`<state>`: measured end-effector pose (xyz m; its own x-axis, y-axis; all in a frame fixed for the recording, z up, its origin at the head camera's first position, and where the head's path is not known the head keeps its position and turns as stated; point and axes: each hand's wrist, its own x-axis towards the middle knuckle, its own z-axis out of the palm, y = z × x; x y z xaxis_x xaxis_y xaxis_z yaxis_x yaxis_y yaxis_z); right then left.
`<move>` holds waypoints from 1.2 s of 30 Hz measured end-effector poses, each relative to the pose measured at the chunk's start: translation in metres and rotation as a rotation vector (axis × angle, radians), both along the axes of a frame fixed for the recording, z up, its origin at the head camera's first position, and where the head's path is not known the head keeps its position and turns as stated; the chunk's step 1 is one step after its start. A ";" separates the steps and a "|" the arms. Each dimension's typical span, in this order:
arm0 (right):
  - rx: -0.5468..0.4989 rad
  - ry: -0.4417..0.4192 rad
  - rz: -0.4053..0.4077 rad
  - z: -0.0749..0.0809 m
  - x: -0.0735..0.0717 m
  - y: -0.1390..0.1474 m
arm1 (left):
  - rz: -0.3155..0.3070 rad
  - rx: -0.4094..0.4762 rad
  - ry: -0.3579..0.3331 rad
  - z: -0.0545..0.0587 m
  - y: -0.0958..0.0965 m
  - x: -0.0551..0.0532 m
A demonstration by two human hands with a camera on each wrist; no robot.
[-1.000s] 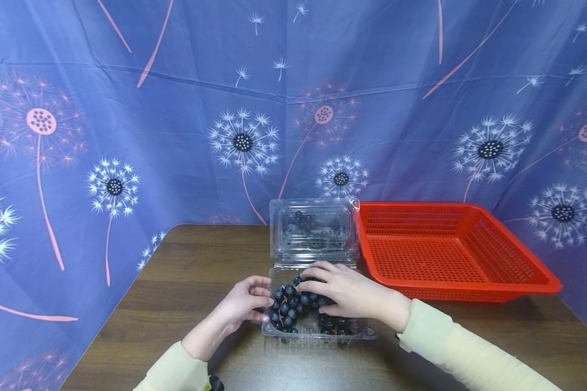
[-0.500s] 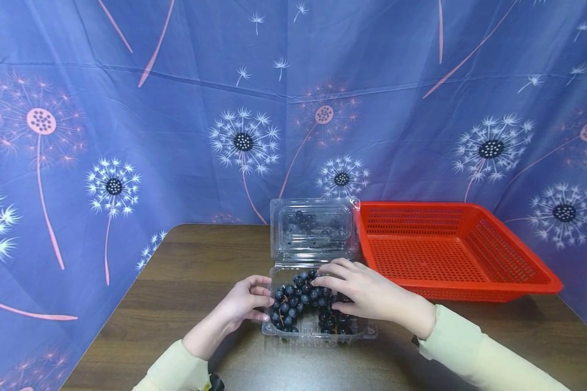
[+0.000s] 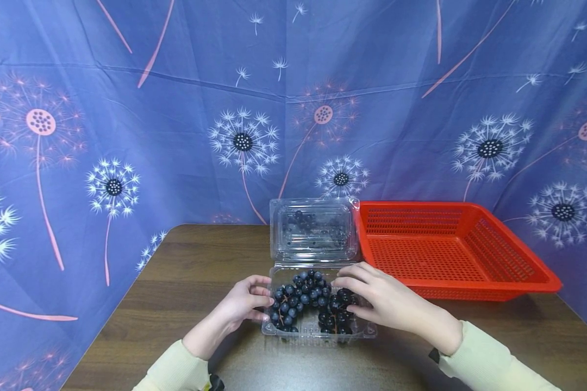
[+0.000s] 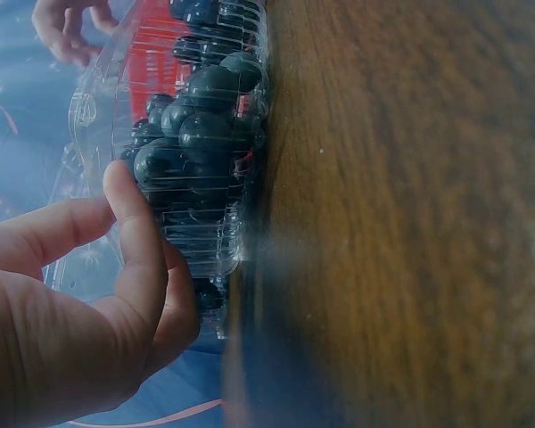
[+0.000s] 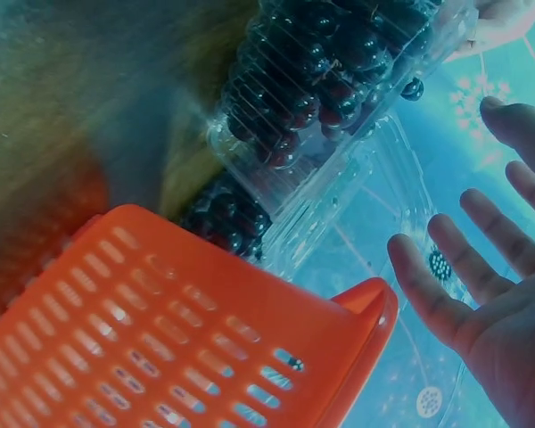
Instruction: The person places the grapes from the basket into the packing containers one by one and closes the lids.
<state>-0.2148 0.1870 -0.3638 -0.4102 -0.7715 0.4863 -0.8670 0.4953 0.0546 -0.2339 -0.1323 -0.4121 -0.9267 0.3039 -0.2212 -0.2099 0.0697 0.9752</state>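
Observation:
A clear plastic clamshell box [image 3: 305, 335] stands on the table with its lid [image 3: 318, 231] raised at the back. Dark grapes [image 3: 286, 307] in bunches, with brown stems showing, lie inside along the left, back and right. My left hand [image 3: 242, 304] is at the box's left wall, and its fingertips rest against the plastic in the left wrist view. My right hand [image 3: 386, 301] hovers over the box's right side, fingers spread and relaxed. In the right wrist view the right hand [image 5: 508, 267] holds nothing and is apart from the grapes [image 5: 339, 53].
A red perforated plastic basket [image 3: 450, 285] stands right of the box, behind the right hand; no contents show in it. The wooden table [image 3: 195, 271] ends at a blue cloth backdrop [image 3: 176, 136] with dandelion prints.
My right hand has moved right, from over the middle of the grapes to the box's right side, uncovering the back and right bunches. The left hand and the box have stayed put.

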 end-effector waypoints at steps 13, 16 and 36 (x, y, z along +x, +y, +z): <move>-0.113 -0.049 -0.071 -0.014 0.013 0.011 | -0.002 0.014 -0.007 0.000 0.000 0.002; -0.138 -0.068 -0.093 -0.018 0.017 0.012 | -0.002 0.014 -0.008 0.000 0.001 0.002; -0.336 -0.121 -0.125 -0.036 0.029 0.020 | -0.002 0.018 -0.002 0.000 0.000 0.003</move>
